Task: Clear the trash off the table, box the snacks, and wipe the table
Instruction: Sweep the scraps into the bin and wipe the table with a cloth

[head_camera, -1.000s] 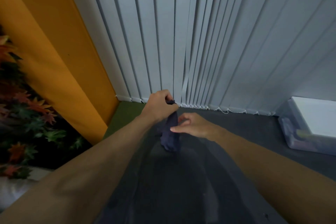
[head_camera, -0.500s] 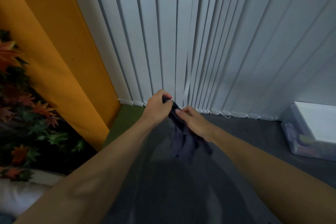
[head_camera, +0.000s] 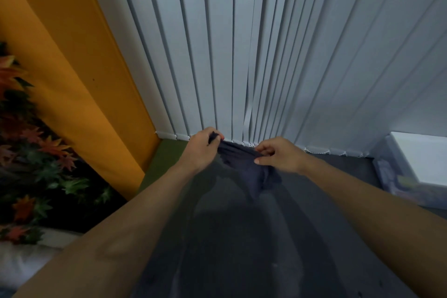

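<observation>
Head view: my left hand (head_camera: 200, 150) and right hand (head_camera: 278, 155) pinched the top edge of the dark cloth (head_camera: 242, 164), stretched before the blinds (head_camera: 266, 55); no table in sight, wiping seemingly not yet begun

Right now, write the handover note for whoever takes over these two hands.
Left hand: grips one upper corner of the cloth.
Right hand: pinches its other edge, so it hangs spread between them.
Box: at the right, lid on.
Done: no trash or snacks show; boxing may be finished.
Left: probably the wipe.
</observation>
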Demonstrator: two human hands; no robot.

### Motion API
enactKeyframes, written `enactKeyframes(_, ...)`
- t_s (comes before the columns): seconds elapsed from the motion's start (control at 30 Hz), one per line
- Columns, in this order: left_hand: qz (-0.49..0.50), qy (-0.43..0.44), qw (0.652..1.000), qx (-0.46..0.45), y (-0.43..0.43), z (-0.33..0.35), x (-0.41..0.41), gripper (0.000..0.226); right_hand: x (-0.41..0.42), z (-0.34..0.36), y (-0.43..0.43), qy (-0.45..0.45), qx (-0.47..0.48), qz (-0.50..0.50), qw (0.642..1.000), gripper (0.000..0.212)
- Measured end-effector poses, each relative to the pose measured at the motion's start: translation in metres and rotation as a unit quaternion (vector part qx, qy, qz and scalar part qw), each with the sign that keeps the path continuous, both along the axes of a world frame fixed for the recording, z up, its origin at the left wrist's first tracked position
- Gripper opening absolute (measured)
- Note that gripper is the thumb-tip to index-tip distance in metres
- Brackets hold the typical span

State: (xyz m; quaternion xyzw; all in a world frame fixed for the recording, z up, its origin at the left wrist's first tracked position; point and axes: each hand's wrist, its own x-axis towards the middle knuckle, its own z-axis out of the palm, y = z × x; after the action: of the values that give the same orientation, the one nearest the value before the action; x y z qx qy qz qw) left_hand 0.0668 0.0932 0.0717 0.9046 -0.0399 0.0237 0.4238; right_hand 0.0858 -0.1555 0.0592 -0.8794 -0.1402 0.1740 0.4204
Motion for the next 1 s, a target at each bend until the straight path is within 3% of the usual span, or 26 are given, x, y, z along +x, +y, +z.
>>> enactKeyframes(0.07,0.001,-0.03,1.0,0.008,0.002,0.001,0.0,0.016,0.005,-0.001,-0.001,-0.008,-0.049,-0.006,0.999,0.03)
enactKeyframes(0.17,0.015,-0.061,0.998,0.006,0.004,0.006,0.002,0.016,0.009,0.002,0.002,-0.065,-0.135,0.014,0.989,0.012)
enactKeyframes(0.23,0.008,-0.079,0.996,0.027,0.008,0.008,0.001,0.017,0.013,0.001,0.005,-0.123,-0.175,-0.01,0.977,0.017)
enactKeyframes(0.33,0.026,-0.111,0.992,0.055,0.02,0.008,-0.001,0.018,0.018,-0.005,0.007,-0.183,-0.168,-0.065,0.967,0.017)
enactKeyframes(0.47,0.022,-0.093,0.989,0.11,0.034,-0.004,-0.005,0.018,0.015,-0.019,0.01,-0.219,-0.168,-0.044,0.96,0.012)
enactKeyframes(0.53,0.008,-0.039,0.991,0.126,0.042,-0.017,-0.01,0.014,0.01,-0.026,0.007,-0.182,-0.152,0.005,0.972,0.01)
enactKeyframes(0.67,-0.065,0.119,0.974,0.182,0.059,-0.052,-0.026,0.01,-0.005,-0.037,0.004,-0.028,-0.186,0.117,0.975,0.037)
enactKeyframes(0.73,-0.089,0.176,0.961,0.195,0.063,-0.075,-0.036,0.011,-0.014,-0.045,0.006,0.058,-0.185,0.137,0.972,0.032)
enactKeyframes(0.83,-0.094,0.191,0.957,0.197,0.064,-0.108,-0.044,0.011,-0.017,-0.068,0.005,0.149,-0.187,0.146,0.96,0.022)
enactKeyframes(0.93,-0.045,0.202,0.963,0.175,0.058,-0.127,-0.044,0.012,-0.017,-0.087,0.009,0.139,-0.214,0.106,0.961,0.014)
enactKeyframes(1.0,0.012,0.198,0.967,0.163,0.052,-0.14,-0.035,0.014,-0.009,-0.102,0.014,0.06,-0.237,0.039,0.969,0.009)
